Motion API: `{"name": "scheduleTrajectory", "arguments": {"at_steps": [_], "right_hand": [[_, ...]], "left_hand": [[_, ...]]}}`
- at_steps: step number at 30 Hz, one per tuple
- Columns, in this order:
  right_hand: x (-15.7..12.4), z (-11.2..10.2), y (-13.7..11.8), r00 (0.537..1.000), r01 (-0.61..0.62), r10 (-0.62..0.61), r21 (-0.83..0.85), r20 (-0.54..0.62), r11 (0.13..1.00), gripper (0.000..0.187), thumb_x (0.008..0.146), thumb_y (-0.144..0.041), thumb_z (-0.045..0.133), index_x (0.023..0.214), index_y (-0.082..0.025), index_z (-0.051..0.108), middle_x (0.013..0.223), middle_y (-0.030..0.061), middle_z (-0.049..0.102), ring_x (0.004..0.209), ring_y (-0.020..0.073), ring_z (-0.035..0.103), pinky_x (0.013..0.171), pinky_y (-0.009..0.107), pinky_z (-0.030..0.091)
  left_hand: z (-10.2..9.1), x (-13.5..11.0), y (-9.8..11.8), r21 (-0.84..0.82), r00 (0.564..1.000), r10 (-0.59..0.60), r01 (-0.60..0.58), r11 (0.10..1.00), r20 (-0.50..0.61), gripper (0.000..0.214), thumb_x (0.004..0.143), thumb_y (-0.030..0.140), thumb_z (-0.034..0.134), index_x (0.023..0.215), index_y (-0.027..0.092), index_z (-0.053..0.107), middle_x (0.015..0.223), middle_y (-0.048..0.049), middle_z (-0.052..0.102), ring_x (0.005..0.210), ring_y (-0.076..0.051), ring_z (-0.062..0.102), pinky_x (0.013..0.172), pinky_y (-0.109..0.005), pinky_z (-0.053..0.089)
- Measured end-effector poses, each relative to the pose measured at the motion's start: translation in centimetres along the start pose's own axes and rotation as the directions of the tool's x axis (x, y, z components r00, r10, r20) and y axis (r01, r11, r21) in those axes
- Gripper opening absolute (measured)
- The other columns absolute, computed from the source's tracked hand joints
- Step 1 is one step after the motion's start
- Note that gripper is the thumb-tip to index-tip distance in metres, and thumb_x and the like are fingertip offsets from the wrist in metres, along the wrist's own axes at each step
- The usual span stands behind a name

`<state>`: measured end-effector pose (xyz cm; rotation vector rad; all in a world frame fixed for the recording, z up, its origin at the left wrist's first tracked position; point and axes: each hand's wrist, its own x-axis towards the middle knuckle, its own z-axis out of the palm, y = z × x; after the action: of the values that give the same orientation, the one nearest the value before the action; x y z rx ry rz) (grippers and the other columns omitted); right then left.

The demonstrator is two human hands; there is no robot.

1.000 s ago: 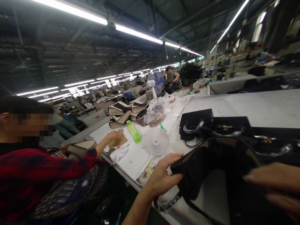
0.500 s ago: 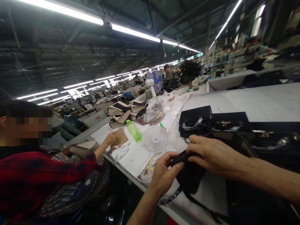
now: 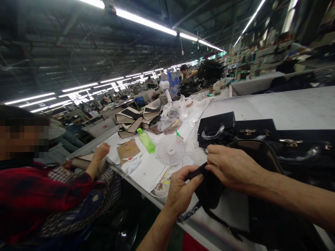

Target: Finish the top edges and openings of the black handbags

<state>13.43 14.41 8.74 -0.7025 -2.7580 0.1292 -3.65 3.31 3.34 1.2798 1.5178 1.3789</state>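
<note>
A black handbag (image 3: 264, 212) lies at the lower right on the white table, with a dark strap hanging along its near side. My left hand (image 3: 181, 190) pinches the bag's black edge between thumb and fingers. Close beside it, my right hand (image 3: 232, 167) is closed on the same edge, its fingers bent over the top. The part under the right fingers is hidden. A plastic-wrapped handle (image 3: 190, 212) shows below my left hand. Just beyond my hands stands a finished-looking black handbag (image 3: 216, 129), its handle wrapped in clear plastic.
More black handbags (image 3: 255, 129) stand in a row at the right. A small white fan (image 3: 171, 150), a green bottle (image 3: 146, 140) and plastic bags (image 3: 174, 115) lie across the white table (image 3: 277, 104). A co-worker in a red checked sleeve (image 3: 52, 198) sits at the left.
Both my hands keep their grip on the bag's edge, barely shifted. The co-worker's hand has drawn back left from the brown piece on the table. The view has tilted slightly.
</note>
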Motion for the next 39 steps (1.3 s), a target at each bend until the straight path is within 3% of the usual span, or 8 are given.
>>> {"name": "scheduleTrajectory", "arguments": {"at_steps": [5, 10, 15, 20, 26, 32, 39], "right_hand": [[0.3, 0.0, -0.5, 0.999, -0.038, 0.038, -0.015, 0.001, 0.999, 0.020, 0.094, -0.021, 0.054, 0.077, -0.020, 0.063, 0.089, 0.0035, 0.060, 0.078, 0.0205, 0.061, 0.062, 0.033, 0.040], [0.2, -0.4, 0.0, 0.999, -0.030, 0.031, -0.031, 0.019, 0.999, 0.017, 0.094, -0.022, 0.058, 0.079, -0.020, 0.065, 0.090, 0.0035, 0.060, 0.083, 0.0214, 0.062, 0.064, 0.033, 0.042], [-1.4, -1.0, 4.3, 0.998, -0.027, 0.026, 0.017, 0.056, 1.000, 0.017, 0.091, -0.020, 0.062, 0.074, -0.021, 0.066, 0.093, 0.0037, 0.056, 0.087, 0.0206, 0.058, 0.072, 0.033, 0.044], [-2.1, -1.1, 7.6, 0.998, -0.060, 0.062, 0.106, -0.017, 0.993, 0.026, 0.093, -0.026, 0.063, 0.068, -0.021, 0.067, 0.090, 0.0044, 0.056, 0.089, 0.0224, 0.053, 0.078, 0.038, 0.045], [-0.6, -1.2, 7.4, 0.994, -0.072, 0.079, 0.094, -0.075, 0.993, 0.022, 0.088, -0.019, 0.069, 0.066, -0.019, 0.068, 0.101, 0.0055, 0.062, 0.100, 0.0242, 0.053, 0.091, 0.038, 0.043], [0.0, -0.9, 7.5, 0.989, -0.139, 0.144, 0.102, -0.045, 0.985, 0.019, 0.090, -0.017, 0.064, 0.072, -0.021, 0.067, 0.101, 0.0018, 0.069, 0.089, 0.0183, 0.064, 0.079, 0.032, 0.047], [0.5, -0.9, 7.3, 0.987, -0.153, 0.155, 0.060, -0.029, 0.986, 0.023, 0.090, -0.020, 0.065, 0.067, -0.022, 0.064, 0.096, 0.0008, 0.071, 0.098, 0.0215, 0.065, 0.085, 0.032, 0.047]], "left_hand": [[1.0, -0.1, 1.1, 0.194, 0.992, 0.110, -0.095, 0.976, -0.067, 0.016, 0.087, 0.030, 0.068, 0.092, 0.017, 0.075, 0.082, -0.0013, 0.072, 0.078, -0.015, 0.060, 0.074, -0.024, 0.045], [2.0, 0.1, 0.9, 0.384, 0.955, 0.232, -0.147, 0.912, -0.185, 0.019, 0.091, 0.031, 0.063, 0.087, 0.018, 0.076, 0.076, -0.0005, 0.072, 0.072, -0.014, 0.062, 0.069, -0.024, 0.044], [1.6, 0.6, -0.1, 0.400, 0.927, 0.271, -0.153, 0.904, -0.258, 0.021, 0.092, 0.032, 0.062, 0.080, 0.019, 0.074, 0.067, 0.0017, 0.068, 0.065, -0.013, 0.060, 0.064, -0.023, 0.043], [1.3, 0.9, -0.2, 0.426, 0.917, 0.302, -0.171, 0.889, -0.262, 0.019, 0.090, 0.033, 0.064, 0.083, 0.020, 0.075, 0.069, 0.0016, 0.069, 0.066, -0.013, 0.061, 0.065, -0.023, 0.044], [1.4, 0.5, 0.1, 0.454, 0.931, 0.297, -0.175, 0.874, -0.213, 0.020, 0.091, 0.034, 0.063, 0.083, 0.019, 0.073, 0.069, 0.0017, 0.068, 0.066, -0.013, 0.059, 0.064, -0.023, 0.043], [1.4, 0.6, 0.2, 0.462, 0.938, 0.279, -0.159, 0.873, -0.205, 0.021, 0.092, 0.036, 0.062, 0.083, 0.019, 0.072, 0.067, 0.0025, 0.065, 0.063, -0.012, 0.056, 0.061, -0.023, 0.041], [1.3, 0.5, 0.0, 0.454, 0.944, 0.254, -0.135, 0.881, -0.212, 0.024, 0.092, 0.038, 0.060, 0.081, 0.019, 0.069, 0.065, 0.0026, 0.062, 0.064, -0.012, 0.055, 0.062, -0.023, 0.041]]}}
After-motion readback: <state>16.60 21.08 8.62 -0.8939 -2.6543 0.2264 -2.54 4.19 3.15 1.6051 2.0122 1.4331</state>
